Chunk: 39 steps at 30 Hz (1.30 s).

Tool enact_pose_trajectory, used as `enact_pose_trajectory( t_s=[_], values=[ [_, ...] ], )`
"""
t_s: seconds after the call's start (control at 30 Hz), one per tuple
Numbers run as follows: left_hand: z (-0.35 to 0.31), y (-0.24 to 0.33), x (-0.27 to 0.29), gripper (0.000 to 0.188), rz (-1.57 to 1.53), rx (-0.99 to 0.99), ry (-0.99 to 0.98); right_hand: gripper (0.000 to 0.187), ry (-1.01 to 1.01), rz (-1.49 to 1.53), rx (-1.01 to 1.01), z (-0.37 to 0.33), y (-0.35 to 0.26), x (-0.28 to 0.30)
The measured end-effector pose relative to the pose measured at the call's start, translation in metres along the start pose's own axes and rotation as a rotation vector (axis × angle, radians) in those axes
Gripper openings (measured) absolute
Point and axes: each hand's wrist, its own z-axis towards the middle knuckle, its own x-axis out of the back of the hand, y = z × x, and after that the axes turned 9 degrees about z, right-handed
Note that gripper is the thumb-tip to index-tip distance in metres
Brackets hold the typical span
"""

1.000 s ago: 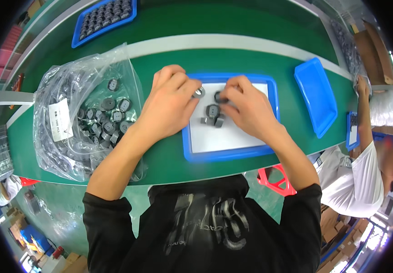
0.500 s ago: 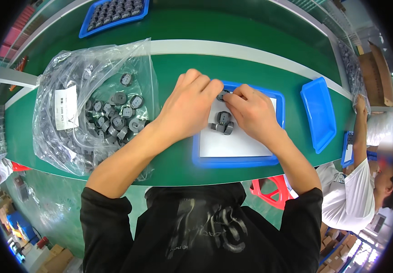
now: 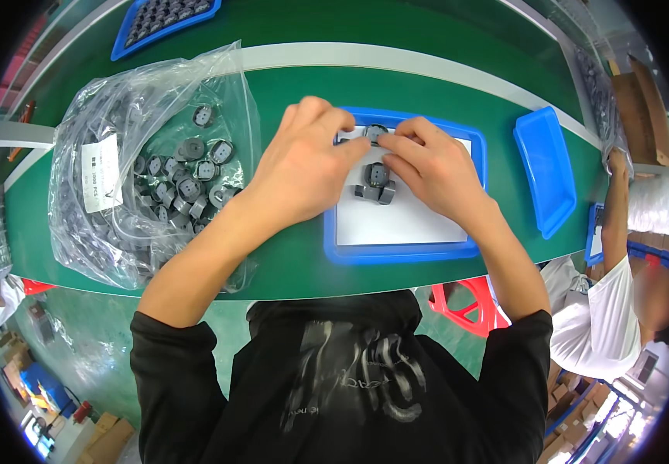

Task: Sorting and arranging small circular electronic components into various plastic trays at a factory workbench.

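Note:
My right hand (image 3: 435, 166) pinches a round black plastic part (image 3: 375, 133) at the far side of a white-lined blue tray (image 3: 404, 253). Beside it, my left hand (image 3: 303, 166) is curled over the tray's far left corner, its thumb close to that same part. A dark edge shows between its index finger and thumb, too covered to make out. Nearer me on the white sheet sits a small cluster of the same black parts (image 3: 377, 185), one of them face up with small slots.
A clear plastic bag (image 3: 79, 240) with many loose black parts lies on the left of the green table. At the right stands another blue tray (image 3: 547, 178). A filled blue tray (image 3: 156, 29) is at the far left. A co-worker in white (image 3: 593, 329) is at the right.
The whole view has shifted slightly. My left thumb and index finger have spread apart, showing more of the round part. My right hand stays at that part; the small cluster lies as before.

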Motion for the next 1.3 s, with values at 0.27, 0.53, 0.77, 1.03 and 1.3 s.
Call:
enact_pose_trajectory(
  t_s=[0.27,0.53,0.77,1.03,1.3],
  values=[
    [0.005,-0.003,-0.007,0.023,-0.034,0.082,-0.133,0.010,-0.108,-0.071,0.058,0.002,0.011,0.002],
    [0.007,-0.005,-0.006,0.012,-0.037,0.033,-0.063,0.009,-0.054,-0.032,0.063,0.007,0.009,-0.002],
    [0.007,-0.013,-0.008,0.013,-0.019,-0.090,-0.088,0.010,-0.020,-0.041,0.069,-0.003,0.013,0.000],
    [0.008,-0.003,-0.007,0.016,0.086,0.101,-0.113,0.011,-0.057,-0.048,0.082,0.002,0.014,-0.005],
    [0.006,-0.003,-0.008,0.017,-0.132,0.250,-0.147,0.011,-0.075,-0.058,0.090,0.006,0.016,-0.008]
  ],
)
